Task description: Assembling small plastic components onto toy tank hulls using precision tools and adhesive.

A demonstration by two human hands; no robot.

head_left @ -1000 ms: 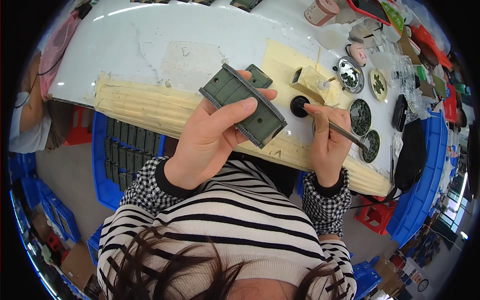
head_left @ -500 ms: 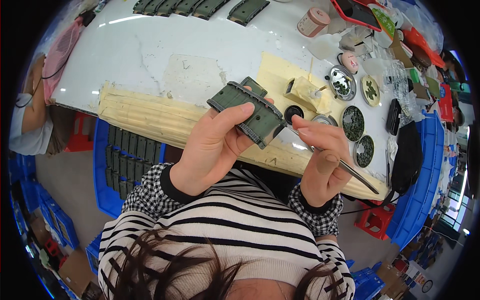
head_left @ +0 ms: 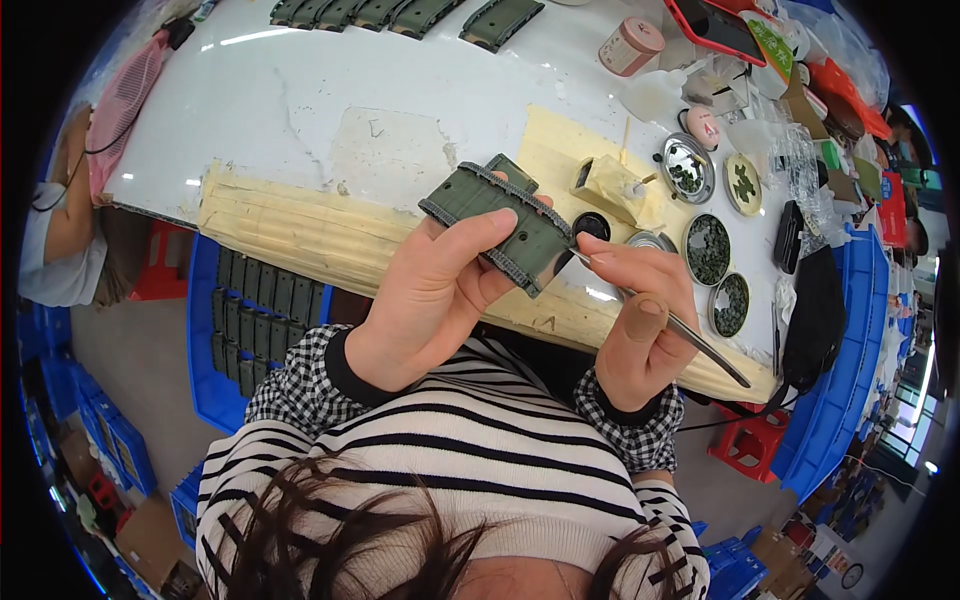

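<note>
My left hand (head_left: 415, 305) is closed round a dark green model part (head_left: 490, 222), its thumb pressed on top. The part is a tilted, slightly curved panel with grey toothed strips along its edges, a few small round holes and a black-and-tan patch at the right end. In my right hand (head_left: 645, 320) is a pair of slim metal tweezers (head_left: 705, 350). Their tip end is at the right end of the part; I cannot tell whether it touches or holds a tiny piece. Just beyond them sits a small black round dish (head_left: 590, 227).
Round tins of small dark green pieces (head_left: 707, 250) stand to the right, near a tape-wrapped block (head_left: 615, 190). Similar green parts (head_left: 500, 22) lie at the far edge. A blue crate (head_left: 205, 370) of parts is below left. Another person's arm (head_left: 68, 235) shows at left.
Both hands and the part have shifted very slightly within the view. The tweezers' tip end remains at the part's right end, and both holds are the same.
</note>
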